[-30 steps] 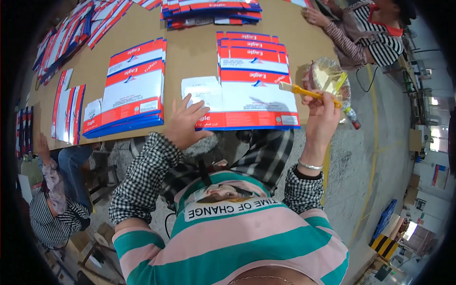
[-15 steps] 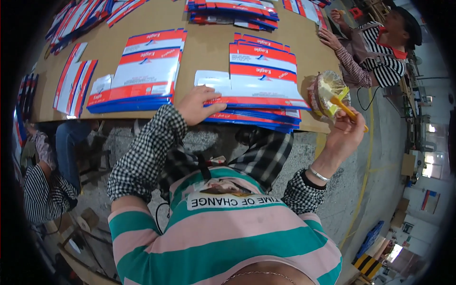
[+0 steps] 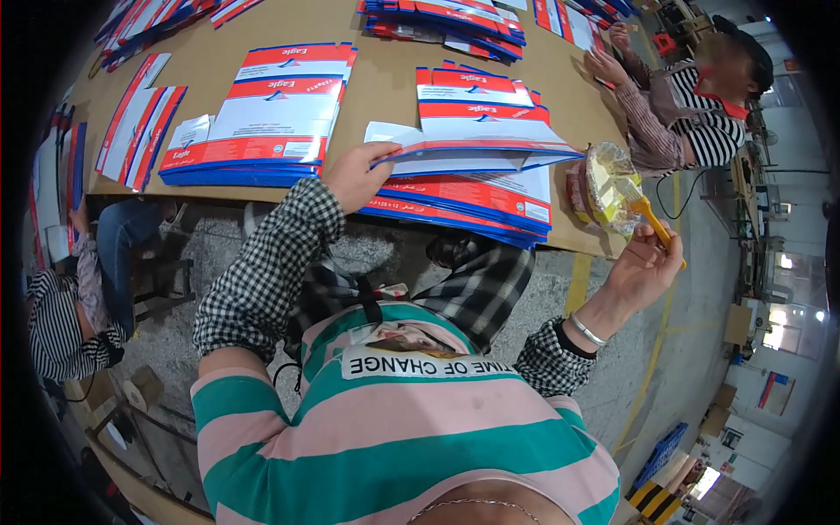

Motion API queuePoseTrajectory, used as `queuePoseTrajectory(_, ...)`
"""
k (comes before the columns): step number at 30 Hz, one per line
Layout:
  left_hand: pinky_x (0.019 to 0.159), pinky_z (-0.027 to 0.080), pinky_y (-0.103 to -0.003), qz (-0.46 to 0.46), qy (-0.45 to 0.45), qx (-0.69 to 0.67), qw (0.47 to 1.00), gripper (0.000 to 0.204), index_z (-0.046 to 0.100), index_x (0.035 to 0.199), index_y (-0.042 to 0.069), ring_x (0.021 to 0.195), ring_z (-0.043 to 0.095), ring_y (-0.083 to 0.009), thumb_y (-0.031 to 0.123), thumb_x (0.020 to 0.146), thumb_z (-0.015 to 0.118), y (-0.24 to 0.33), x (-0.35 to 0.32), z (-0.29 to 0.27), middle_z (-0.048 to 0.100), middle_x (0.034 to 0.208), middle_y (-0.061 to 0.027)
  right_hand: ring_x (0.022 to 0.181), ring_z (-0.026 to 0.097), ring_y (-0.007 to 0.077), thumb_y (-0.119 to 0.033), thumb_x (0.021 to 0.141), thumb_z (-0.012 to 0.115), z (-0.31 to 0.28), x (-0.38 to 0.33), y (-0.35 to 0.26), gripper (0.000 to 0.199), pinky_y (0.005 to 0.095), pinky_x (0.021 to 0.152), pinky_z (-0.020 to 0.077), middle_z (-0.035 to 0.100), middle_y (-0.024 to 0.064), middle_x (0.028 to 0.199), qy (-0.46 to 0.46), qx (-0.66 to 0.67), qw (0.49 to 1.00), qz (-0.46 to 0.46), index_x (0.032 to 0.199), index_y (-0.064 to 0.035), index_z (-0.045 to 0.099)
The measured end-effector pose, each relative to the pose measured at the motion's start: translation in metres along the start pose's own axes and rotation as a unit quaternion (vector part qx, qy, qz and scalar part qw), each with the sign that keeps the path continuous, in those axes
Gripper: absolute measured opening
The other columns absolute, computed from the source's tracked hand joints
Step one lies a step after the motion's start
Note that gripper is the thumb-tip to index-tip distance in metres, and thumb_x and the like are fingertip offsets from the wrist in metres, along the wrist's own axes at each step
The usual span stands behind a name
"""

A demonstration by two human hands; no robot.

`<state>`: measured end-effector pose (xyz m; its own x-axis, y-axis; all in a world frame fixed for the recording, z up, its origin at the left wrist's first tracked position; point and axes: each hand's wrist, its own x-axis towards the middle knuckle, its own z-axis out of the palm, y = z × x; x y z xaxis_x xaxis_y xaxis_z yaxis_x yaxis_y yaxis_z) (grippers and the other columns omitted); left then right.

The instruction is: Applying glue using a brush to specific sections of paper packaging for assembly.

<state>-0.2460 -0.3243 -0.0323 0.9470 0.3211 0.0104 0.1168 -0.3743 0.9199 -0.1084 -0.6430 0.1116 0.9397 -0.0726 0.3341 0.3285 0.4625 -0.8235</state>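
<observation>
My left hand pinches the near left corner of a flat printed carton in red, white and blue. The carton's near edge is lifted and bowed off the stack of flat cartons under it. Between the fingers of my right hand is a brush with a yellow handle, its bristles pointing at a tub. The tub stands at the table's right corner, lined with clear crinkled film and holding something pale yellow. Whether the bristles touch the contents, I cannot tell.
A second stack of flat cartons lies to the left, with narrower printed pieces beside it. More stacks cover the far side of the brown table. One person works at the right, another at the left.
My left hand has raised the top carton's near edge, which lay flat on the stack before. The brush in my right hand has moved slightly down and right, its bristles now lower beside the tub.
</observation>
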Motion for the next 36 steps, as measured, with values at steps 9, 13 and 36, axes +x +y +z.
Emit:
queuePoseTrajectory(9,0.082,0.045,-0.030,-0.003,0.070,-0.048,0.996,0.033,0.057,0.110,-0.003,0.092,0.059,-0.0235,0.007,0.081,0.047,0.025,0.003,-0.016,0.061,0.101,-0.0194,0.070,0.055,0.0179,-0.020,0.090,0.046,0.009,0.001,0.006,0.021,0.0297,0.065,0.0440,0.059,0.0101,0.086,-0.010,0.011,1.000,0.010,0.087,-0.0012,0.055)
queuePoseTrajectory(13,0.073,0.046,-0.025,-0.037,0.090,-0.096,0.991,0.033,0.057,0.111,-0.003,0.083,0.058,-0.0156,0.006,0.081,0.048,0.046,0.003,-0.030,0.064,0.090,-0.0140,0.069,0.054,0.0182,-0.019,0.090,0.045,0.006,0.002,0.006,0.020,0.0291,0.065,0.0437,0.059,0.0104,0.086,-0.008,0.024,1.000,0.001,0.087,-0.0013,0.054)
queuePoseTrajectory(36,0.078,0.042,-0.021,0.083,0.200,-0.159,0.963,0.036,0.057,0.110,-0.003,0.092,0.055,-0.0113,-0.008,0.074,0.051,0.115,-0.023,-0.091,0.059,0.107,-0.0084,0.089,0.052,0.0088,0.007,0.082,0.052,0.077,0.032,0.043,0.043,0.0210,0.078,0.0412,0.057,0.0059,0.102,-0.246,-0.307,0.911,-0.122,0.123,-0.0047,0.050)
